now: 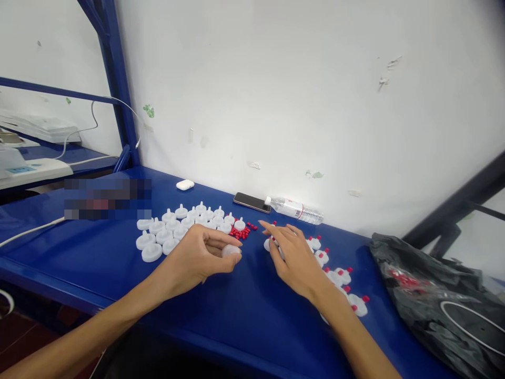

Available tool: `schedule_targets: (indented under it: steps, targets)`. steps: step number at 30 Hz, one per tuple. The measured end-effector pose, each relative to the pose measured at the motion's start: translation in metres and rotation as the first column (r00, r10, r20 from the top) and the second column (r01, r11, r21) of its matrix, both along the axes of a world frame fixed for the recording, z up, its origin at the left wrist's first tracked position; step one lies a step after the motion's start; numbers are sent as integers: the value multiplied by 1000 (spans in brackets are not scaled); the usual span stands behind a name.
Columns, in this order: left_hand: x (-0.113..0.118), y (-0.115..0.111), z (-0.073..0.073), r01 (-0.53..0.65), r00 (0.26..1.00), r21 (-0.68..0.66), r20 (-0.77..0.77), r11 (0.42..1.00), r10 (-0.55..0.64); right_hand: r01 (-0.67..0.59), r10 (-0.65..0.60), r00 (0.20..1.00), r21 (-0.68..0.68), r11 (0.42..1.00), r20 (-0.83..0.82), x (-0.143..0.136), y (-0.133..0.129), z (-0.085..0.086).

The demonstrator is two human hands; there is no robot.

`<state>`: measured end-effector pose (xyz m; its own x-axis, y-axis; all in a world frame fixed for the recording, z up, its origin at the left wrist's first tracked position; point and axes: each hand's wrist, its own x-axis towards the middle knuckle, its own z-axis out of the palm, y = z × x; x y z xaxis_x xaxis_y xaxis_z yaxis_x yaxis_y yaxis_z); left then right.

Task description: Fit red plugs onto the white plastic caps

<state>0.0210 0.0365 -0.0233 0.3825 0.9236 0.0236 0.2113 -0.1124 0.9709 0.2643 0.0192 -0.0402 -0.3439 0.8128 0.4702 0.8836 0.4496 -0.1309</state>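
On the blue table, the left hand curls closed around one white cap, pinched between thumb and fingertips just above the tabletop. The right hand lies open, fingers spread flat over the near end of a row of finished caps with red tips; about eight of these show, some hidden by the wrist. Behind the left hand sits a cluster of roughly twenty plain white caps. Between the groups lies a small heap of red plugs, too many and too small to count. One phone, one water bottle, one earbud case and one black bag also rest there.
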Motion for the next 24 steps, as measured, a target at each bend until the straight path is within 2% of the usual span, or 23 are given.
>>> schedule_targets:
  steps: [3, 10, 16, 20, 24]
  targets:
    - [2, -4, -3, -18, 1000, 64, -24, 998, 19, 71, -72, 985, 14, 997, 155, 9, 8, -9]
    - [9, -7, -15, -6, 989, 224, -142, 975, 39, 145, -162, 962, 87, 986, 221, 14, 14, -17]
    - [13, -13, -16, 120, 952, 353, -305, 928, -7, 153, -174, 947, 96, 984, 272, 15, 19, -20]
    - [12, -13, -27, 232, 918, 393, -391, 890, -67, 145, -167, 945, 98, 985, 282, 13, 20, -19]
    - [10, -9, -39, 352, 885, 444, -444, 824, -140, 122, -144, 945, 90, 988, 293, 10, 18, -16]
